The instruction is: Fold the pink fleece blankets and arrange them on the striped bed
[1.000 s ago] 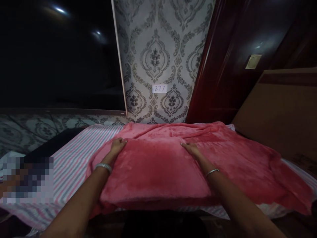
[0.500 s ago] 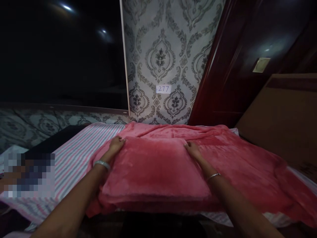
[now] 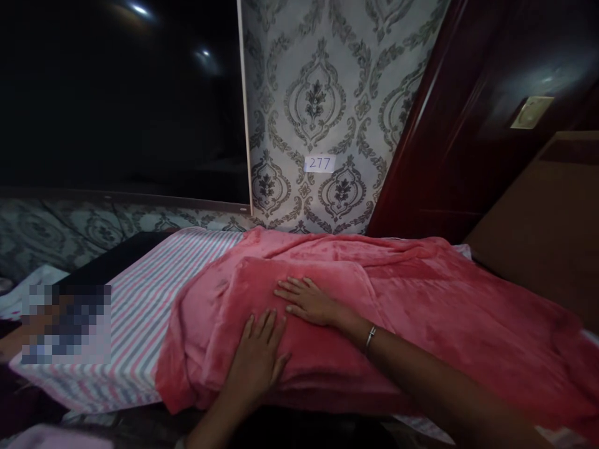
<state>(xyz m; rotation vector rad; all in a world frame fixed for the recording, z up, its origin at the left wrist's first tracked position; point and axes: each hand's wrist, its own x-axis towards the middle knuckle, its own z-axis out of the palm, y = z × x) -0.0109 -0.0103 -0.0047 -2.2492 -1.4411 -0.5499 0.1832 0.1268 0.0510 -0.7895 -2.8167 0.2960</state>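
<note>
A plush pink blanket (image 3: 322, 352) is folded into a thick rectangle in front of me, lying on a wider spread of the same pink fabric (image 3: 444, 324). My left hand (image 3: 260, 349) rests flat on the near left part of the fold, fingers apart. Further back, near the middle of the fold, my right hand (image 3: 309, 302) lies palm down with its fingers spread, a thin bracelet (image 3: 370, 340) on that wrist. Neither hand grips the cloth. The fold's top looks fairly smooth, with rounded edges.
A striped cloth (image 3: 159, 299) covers the surface to the left. Behind stand a large dark television (image 3: 121, 106) and a patterned wall (image 3: 318, 81) bearing a "277" label (image 3: 320, 163). A cardboard box (image 3: 543, 212) and a dark red door frame (image 3: 421, 143) are at the right.
Both hands have left the far corners of the folded blanket and now lie flat on its top. My left hand came nearer; my right hand moved left. The view shifted slightly.
</note>
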